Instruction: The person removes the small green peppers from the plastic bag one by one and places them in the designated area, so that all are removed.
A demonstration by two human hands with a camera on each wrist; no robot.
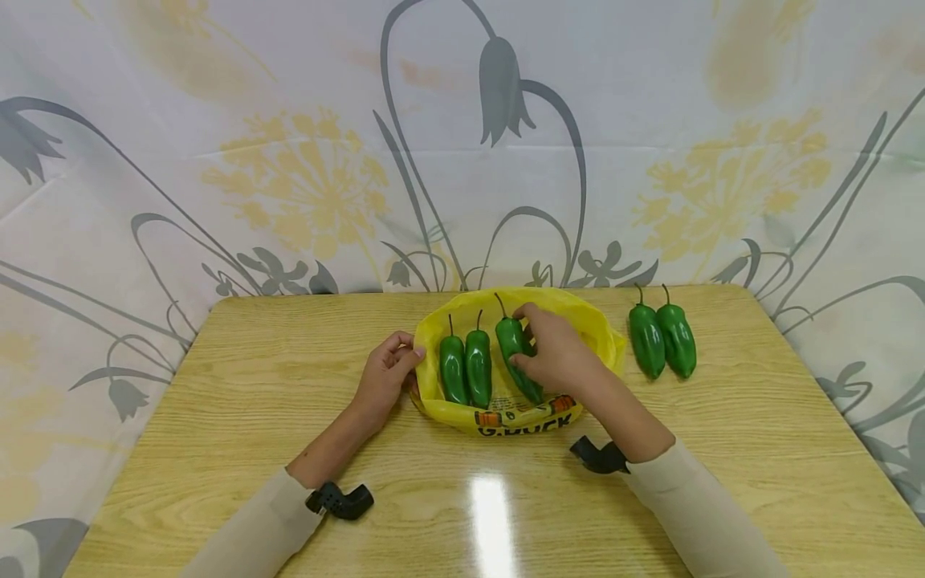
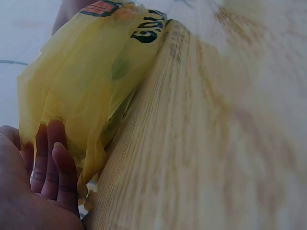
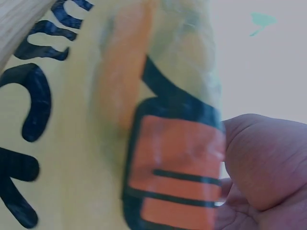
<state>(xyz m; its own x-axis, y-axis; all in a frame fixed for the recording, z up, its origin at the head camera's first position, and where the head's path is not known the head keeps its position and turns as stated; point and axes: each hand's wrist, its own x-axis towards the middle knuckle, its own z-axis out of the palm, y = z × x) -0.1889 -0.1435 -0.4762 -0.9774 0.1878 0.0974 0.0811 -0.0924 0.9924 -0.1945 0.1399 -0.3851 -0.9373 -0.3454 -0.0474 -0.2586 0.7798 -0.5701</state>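
Observation:
A yellow plastic bag point(image 1: 441, 411) with black lettering lies on the table, its mouth spread wide. Pinched between thumb and fingers of my left hand point(image 1: 388, 373) is the bag's left rim; in the left wrist view, the fingers point(image 2: 53, 158) lie against its outside. Two green peppers point(image 1: 453, 371) with thin dark stems rest side by side in the left part of the bag. My right hand point(image 1: 556, 349) reaches over the front rim and grips another green pepper point(image 1: 511, 341), tilted, inside the opening. In the right wrist view, the bag's printed side hides most of that hand.
To the right of the bag, two more green peppers point(image 1: 662, 341) lie together on the wooden table point(image 1: 282, 353). A flower-patterned cloth point(image 1: 462, 160) hangs behind the table's far edge. Each wrist wears a black camera mount point(image 1: 340, 501).

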